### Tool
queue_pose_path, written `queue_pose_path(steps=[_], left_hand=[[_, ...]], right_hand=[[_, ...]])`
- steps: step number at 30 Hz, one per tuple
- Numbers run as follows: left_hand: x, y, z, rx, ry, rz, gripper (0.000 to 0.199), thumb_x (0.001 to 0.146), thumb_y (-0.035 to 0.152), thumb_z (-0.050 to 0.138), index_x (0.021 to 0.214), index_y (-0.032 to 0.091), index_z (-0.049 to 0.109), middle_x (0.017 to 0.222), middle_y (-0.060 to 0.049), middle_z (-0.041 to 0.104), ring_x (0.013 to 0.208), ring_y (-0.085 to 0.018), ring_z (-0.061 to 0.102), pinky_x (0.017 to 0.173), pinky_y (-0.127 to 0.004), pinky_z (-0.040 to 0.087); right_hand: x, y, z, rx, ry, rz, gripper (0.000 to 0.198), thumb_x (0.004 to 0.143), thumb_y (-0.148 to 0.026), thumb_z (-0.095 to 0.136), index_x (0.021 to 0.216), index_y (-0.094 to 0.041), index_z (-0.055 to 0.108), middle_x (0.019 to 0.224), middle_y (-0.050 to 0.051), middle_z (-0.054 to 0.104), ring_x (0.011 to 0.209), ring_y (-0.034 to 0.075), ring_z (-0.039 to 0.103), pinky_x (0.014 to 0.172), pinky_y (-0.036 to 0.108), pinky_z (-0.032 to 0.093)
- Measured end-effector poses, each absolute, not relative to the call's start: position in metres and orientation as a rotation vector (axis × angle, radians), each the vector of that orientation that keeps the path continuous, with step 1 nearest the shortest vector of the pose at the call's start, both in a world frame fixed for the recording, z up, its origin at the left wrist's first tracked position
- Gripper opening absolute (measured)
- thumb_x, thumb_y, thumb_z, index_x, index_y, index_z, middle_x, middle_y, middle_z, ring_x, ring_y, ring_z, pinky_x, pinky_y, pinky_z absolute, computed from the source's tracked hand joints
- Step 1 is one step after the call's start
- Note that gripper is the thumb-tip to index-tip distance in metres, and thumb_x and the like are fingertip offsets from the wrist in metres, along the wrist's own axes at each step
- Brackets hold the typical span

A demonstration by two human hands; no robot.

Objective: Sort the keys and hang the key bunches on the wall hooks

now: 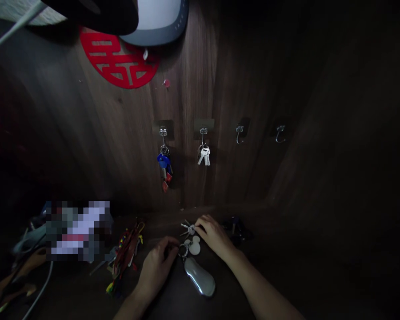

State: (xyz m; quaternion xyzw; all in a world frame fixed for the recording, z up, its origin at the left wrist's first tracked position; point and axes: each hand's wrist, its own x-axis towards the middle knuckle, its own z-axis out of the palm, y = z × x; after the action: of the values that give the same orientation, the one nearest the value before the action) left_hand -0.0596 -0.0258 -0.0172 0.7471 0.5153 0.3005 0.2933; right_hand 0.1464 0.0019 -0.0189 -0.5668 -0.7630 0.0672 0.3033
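A bunch of keys point(189, 230) lies on the dark wooden surface, joined by a metal key ring point(183, 251) to a pale round-lobed tag point(195, 246) and a shiny silver oval fob point(200, 278). My left hand point(156, 263) has thumb and forefinger closed at the left side of the ring. At the keys' heads, my right hand point(214, 235) pinches with its fingertips. Left of my hands is another bundle of keys point(126, 253) with brown straps and coloured cords.
On the wooden wall, blue-headed keys point(164, 161) and silver keys point(204, 155) hang from hooks. Two more hooks point(240, 133) point(280, 133) are bare. Caps point(156, 26) and a red paper cutout point(126, 66) are above. A dark object point(236, 227) lies beyond my right wrist.
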Motion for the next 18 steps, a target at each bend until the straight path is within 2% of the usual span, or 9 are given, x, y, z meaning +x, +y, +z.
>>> queue_pose_path(steps=[4, 10, 13, 18], left_hand=[[-0.061, -0.025, -0.018, 1.979, 1.338, 0.918, 0.018, 0.084, 0.029, 0.045, 0.091, 0.023, 0.060, 0.086, 0.000, 0.069, 0.080, -0.016, 0.064, 0.073, -0.025, 0.048], [-0.061, -0.026, -0.016, 1.993, 1.271, 1.095, 0.022, 0.084, 0.028, 0.048, 0.101, 0.022, 0.060, 0.100, -0.005, 0.066, 0.094, -0.020, 0.061, 0.083, -0.033, 0.048], [-0.060, -0.027, -0.014, 2.021, 1.202, 1.104, 0.025, 0.084, 0.029, 0.050, 0.107, 0.022, 0.059, 0.105, -0.005, 0.065, 0.100, -0.020, 0.059, 0.088, -0.033, 0.047], [-0.060, -0.030, -0.011, 1.971, 1.110, 1.081, 0.023, 0.086, 0.030, 0.051, 0.105, 0.023, 0.061, 0.101, -0.004, 0.067, 0.096, -0.019, 0.062, 0.085, -0.030, 0.048]], right_hand=[[0.138, -0.005, -0.011, -1.409, -1.929, 0.346, 0.013, 0.084, -0.018, 0.050, 0.076, -0.022, 0.059, 0.075, -0.001, 0.062, 0.072, 0.015, 0.058, 0.067, 0.025, 0.043], [0.120, -0.017, -0.002, -1.281, -1.805, 0.515, 0.014, 0.085, -0.027, 0.051, 0.076, -0.021, 0.060, 0.065, -0.004, 0.059, 0.056, 0.011, 0.052, 0.052, 0.020, 0.037], [0.113, -0.021, 0.000, -1.235, -1.776, 0.604, 0.016, 0.084, -0.031, 0.051, 0.077, -0.020, 0.061, 0.063, -0.004, 0.058, 0.056, 0.011, 0.051, 0.053, 0.020, 0.038], [0.106, -0.024, 0.006, -1.177, -1.696, 0.743, 0.018, 0.083, -0.033, 0.053, 0.076, -0.019, 0.061, 0.063, -0.003, 0.059, 0.059, 0.012, 0.054, 0.057, 0.021, 0.042]])
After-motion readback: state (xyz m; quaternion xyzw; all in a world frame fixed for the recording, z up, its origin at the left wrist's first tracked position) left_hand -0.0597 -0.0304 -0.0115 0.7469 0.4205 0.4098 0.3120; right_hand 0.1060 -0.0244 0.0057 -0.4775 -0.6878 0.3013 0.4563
